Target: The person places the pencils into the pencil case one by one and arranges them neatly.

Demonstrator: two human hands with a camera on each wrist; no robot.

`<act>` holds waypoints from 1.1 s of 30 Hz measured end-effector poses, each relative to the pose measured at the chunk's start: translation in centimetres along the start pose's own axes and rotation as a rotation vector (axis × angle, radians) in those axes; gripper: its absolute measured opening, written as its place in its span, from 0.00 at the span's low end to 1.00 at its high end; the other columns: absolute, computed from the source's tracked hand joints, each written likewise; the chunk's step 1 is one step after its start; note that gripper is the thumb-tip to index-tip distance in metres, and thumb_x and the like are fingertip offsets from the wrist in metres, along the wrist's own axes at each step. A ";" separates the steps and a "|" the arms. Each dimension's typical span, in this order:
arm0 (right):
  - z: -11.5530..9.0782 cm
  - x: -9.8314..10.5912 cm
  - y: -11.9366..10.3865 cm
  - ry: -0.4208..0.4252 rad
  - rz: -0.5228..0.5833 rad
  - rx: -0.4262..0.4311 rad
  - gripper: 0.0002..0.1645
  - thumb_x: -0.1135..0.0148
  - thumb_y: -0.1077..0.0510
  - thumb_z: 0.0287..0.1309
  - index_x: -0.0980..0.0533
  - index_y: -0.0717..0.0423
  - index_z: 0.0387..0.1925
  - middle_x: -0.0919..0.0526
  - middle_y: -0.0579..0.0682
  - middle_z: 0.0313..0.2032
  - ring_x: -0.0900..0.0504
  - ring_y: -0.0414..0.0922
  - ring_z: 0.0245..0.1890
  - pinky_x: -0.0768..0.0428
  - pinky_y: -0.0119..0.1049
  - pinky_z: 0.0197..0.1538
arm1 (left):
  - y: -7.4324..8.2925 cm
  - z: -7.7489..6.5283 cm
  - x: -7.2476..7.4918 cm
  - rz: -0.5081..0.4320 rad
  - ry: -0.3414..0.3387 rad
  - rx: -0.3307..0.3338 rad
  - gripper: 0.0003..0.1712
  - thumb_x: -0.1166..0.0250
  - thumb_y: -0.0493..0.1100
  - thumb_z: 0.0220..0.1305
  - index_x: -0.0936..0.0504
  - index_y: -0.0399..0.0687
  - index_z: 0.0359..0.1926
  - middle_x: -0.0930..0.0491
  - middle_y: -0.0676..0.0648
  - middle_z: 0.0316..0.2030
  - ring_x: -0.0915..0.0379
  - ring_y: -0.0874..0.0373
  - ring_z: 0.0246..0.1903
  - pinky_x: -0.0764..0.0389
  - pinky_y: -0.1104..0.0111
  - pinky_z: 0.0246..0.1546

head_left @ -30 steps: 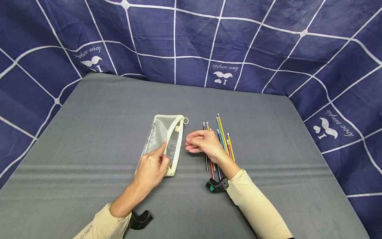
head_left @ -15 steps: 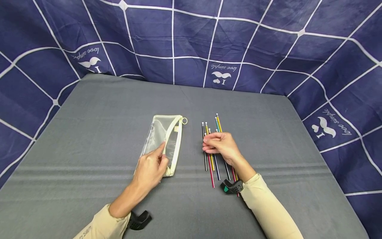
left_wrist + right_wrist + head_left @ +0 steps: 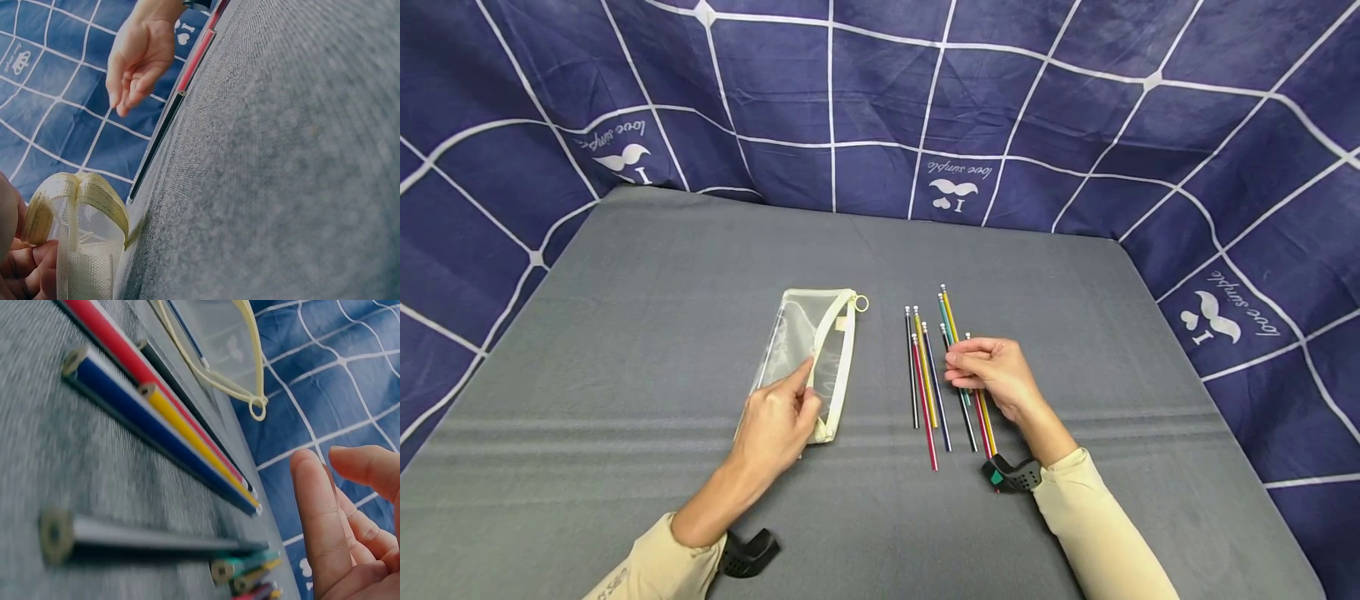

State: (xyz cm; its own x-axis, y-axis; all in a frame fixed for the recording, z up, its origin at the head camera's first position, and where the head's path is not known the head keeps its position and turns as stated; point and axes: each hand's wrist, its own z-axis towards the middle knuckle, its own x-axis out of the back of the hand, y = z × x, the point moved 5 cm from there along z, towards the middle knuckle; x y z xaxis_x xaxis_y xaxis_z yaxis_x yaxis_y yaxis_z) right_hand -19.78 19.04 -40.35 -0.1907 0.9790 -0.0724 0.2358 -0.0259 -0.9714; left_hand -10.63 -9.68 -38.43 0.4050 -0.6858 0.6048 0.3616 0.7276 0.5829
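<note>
A see-through pencil pouch (image 3: 786,337) with cream zipper edging lies left of centre, its zipper side gaping. My left hand (image 3: 778,421) holds that edge, index finger stretched along it; in the left wrist view its fingers (image 3: 40,265) are curled at the opening. A slim blue pencil (image 3: 184,331) shows within the pouch outline in the right wrist view. Over the right-hand group of pencils (image 3: 970,417) hovers my right hand (image 3: 996,371), fingers loosely bent, thumb apart from the index finger, nothing between them. Several more pencils (image 3: 925,383) lie side by side between hand and pouch.
A grey cloth (image 3: 662,275) covers the table. Behind and at both sides hangs a navy curtain (image 3: 880,100) with white grid lines. Black wrist cameras (image 3: 751,554) sit on both wrists, the right one low over the pencil ends.
My right hand has moved rightward from beside the pouch to the right-hand pencils, uncovering the nearer group. The left hand stays on the pouch edge.
</note>
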 end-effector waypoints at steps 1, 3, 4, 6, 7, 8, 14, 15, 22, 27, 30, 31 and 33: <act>-0.1 0.3 0.1 0.003 -0.001 0.002 0.22 0.39 0.75 0.56 0.31 0.86 0.50 0.14 0.54 0.28 0.14 0.43 0.25 0.17 0.34 0.32 | 0.0 0.0 0.0 -0.001 0.000 0.002 0.25 0.41 0.31 0.51 0.17 0.31 0.53 0.27 0.53 0.16 0.38 0.65 0.16 0.27 0.60 0.19; -0.3 0.9 0.2 0.011 -0.001 0.004 0.20 0.39 0.75 0.56 0.30 0.85 0.49 0.14 0.54 0.28 0.14 0.43 0.25 0.17 0.34 0.32 | 0.0 0.0 0.0 -0.003 -0.001 0.004 0.25 0.41 0.31 0.52 0.17 0.32 0.53 0.27 0.53 0.16 0.37 0.65 0.16 0.27 0.60 0.19; -0.4 1.2 0.3 0.014 -0.002 0.006 0.19 0.39 0.75 0.56 0.29 0.84 0.48 0.14 0.55 0.28 0.14 0.43 0.25 0.17 0.34 0.32 | 0.0 0.0 0.0 -0.003 0.000 0.004 0.25 0.41 0.31 0.51 0.17 0.32 0.53 0.27 0.53 0.16 0.37 0.65 0.16 0.27 0.60 0.19; -0.6 1.8 0.5 0.016 -0.001 0.007 0.17 0.39 0.75 0.56 0.28 0.83 0.47 0.14 0.55 0.28 0.14 0.43 0.25 0.17 0.34 0.33 | 0.0 0.0 0.0 -0.005 -0.001 0.005 0.25 0.40 0.31 0.51 0.17 0.32 0.53 0.26 0.53 0.16 0.36 0.65 0.16 0.27 0.60 0.19; -0.7 2.2 0.6 0.015 0.001 0.009 0.16 0.39 0.75 0.57 0.27 0.82 0.46 0.14 0.55 0.28 0.14 0.43 0.25 0.17 0.34 0.33 | 0.0 0.0 0.0 -0.006 -0.002 0.006 0.25 0.40 0.31 0.51 0.17 0.32 0.53 0.26 0.53 0.16 0.36 0.66 0.16 0.27 0.61 0.19; -0.8 2.5 0.6 0.017 0.005 0.008 0.15 0.39 0.75 0.57 0.26 0.81 0.45 0.13 0.55 0.28 0.14 0.43 0.25 0.17 0.34 0.33 | 0.0 0.0 0.0 -0.006 -0.003 0.007 0.25 0.40 0.31 0.51 0.17 0.32 0.53 0.25 0.53 0.17 0.36 0.66 0.16 0.27 0.61 0.19; -1.4 4.3 0.9 0.027 -0.003 0.002 0.07 0.38 0.74 0.56 0.21 0.70 0.38 0.13 0.55 0.28 0.13 0.43 0.25 0.17 0.34 0.32 | -0.1 0.0 0.0 -0.009 -0.005 0.009 0.25 0.40 0.31 0.52 0.17 0.31 0.53 0.25 0.53 0.17 0.35 0.67 0.16 0.27 0.62 0.19; -1.4 4.5 1.0 0.028 -0.014 0.000 0.06 0.37 0.74 0.56 0.21 0.69 0.37 0.13 0.54 0.28 0.14 0.43 0.25 0.17 0.33 0.32 | -0.1 0.0 0.0 -0.009 -0.003 0.008 0.25 0.40 0.31 0.51 0.17 0.31 0.53 0.25 0.54 0.17 0.35 0.67 0.16 0.27 0.62 0.19; -1.4 5.3 1.5 0.026 -0.143 -0.043 0.10 0.33 0.72 0.53 0.24 0.75 0.37 0.14 0.51 0.25 0.16 0.40 0.22 0.17 0.32 0.29 | -0.1 -0.1 0.0 -0.008 0.004 0.003 0.24 0.41 0.31 0.51 0.17 0.31 0.52 0.26 0.54 0.16 0.36 0.67 0.16 0.28 0.63 0.19; -1.4 5.5 1.9 0.017 -0.254 -0.081 0.14 0.30 0.69 0.52 0.24 0.76 0.36 0.15 0.50 0.23 0.17 0.38 0.20 0.18 0.32 0.28 | -0.1 -0.1 0.0 -0.004 -0.002 0.009 0.24 0.41 0.31 0.51 0.17 0.31 0.52 0.26 0.54 0.16 0.36 0.67 0.16 0.28 0.63 0.18; -1.4 5.6 2.0 0.028 -0.319 -0.095 0.16 0.27 0.67 0.50 0.23 0.76 0.36 0.15 0.52 0.23 0.17 0.38 0.19 0.18 0.32 0.26 | 0.0 0.0 -0.1 -0.001 -0.007 0.011 0.24 0.40 0.31 0.51 0.17 0.31 0.52 0.26 0.54 0.16 0.36 0.67 0.16 0.28 0.63 0.19; -1.4 5.6 2.1 0.028 -0.339 -0.101 0.16 0.27 0.66 0.50 0.23 0.75 0.36 0.14 0.52 0.23 0.17 0.38 0.18 0.18 0.32 0.26 | 0.0 0.0 -0.1 -0.001 -0.008 0.011 0.24 0.40 0.31 0.51 0.17 0.31 0.52 0.26 0.54 0.16 0.36 0.67 0.16 0.28 0.63 0.19; -1.4 5.7 2.2 0.031 -0.365 -0.116 0.17 0.26 0.65 0.49 0.22 0.75 0.35 0.14 0.53 0.23 0.17 0.38 0.18 0.18 0.33 0.26 | 0.0 0.0 -0.1 -0.001 -0.010 0.011 0.24 0.40 0.30 0.51 0.17 0.31 0.52 0.26 0.54 0.16 0.36 0.67 0.16 0.28 0.63 0.19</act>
State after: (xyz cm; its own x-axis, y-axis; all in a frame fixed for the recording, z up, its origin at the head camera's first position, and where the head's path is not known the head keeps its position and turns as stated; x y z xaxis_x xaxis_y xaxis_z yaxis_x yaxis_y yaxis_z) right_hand -18.99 24.84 -42.54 -0.2536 0.9254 0.2817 0.2648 0.3465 -0.8999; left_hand -10.68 -9.63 -38.45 0.3963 -0.6866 0.6095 0.3528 0.7268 0.5893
